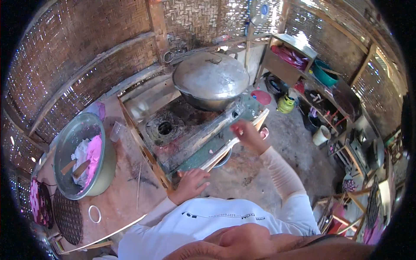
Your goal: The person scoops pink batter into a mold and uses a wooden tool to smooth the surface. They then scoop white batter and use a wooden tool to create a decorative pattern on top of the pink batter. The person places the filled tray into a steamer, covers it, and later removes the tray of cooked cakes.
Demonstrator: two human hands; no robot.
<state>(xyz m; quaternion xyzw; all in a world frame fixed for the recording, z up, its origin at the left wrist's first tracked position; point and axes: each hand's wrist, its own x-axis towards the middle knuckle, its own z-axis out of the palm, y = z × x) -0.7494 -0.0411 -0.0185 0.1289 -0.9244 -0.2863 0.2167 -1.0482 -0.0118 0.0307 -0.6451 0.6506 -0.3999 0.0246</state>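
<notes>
White shirt [190,225], left hand [190,185] low by wooden frame [225,150], fingers [199,174] spread, right hand [249,135] raised, fingers curled (grip unclear)

"Who's at the hearth [182,147]?"
"One person: left hand [189,184] at its near corner, fingers spread, right hand [249,134] above its right edge (whether it holds anything, I can't tell)."
"And the lidded pot [212,80]?"
"Toward the far edge. The basin [106,167] stands near the desk's [130,160] left edge."
</notes>
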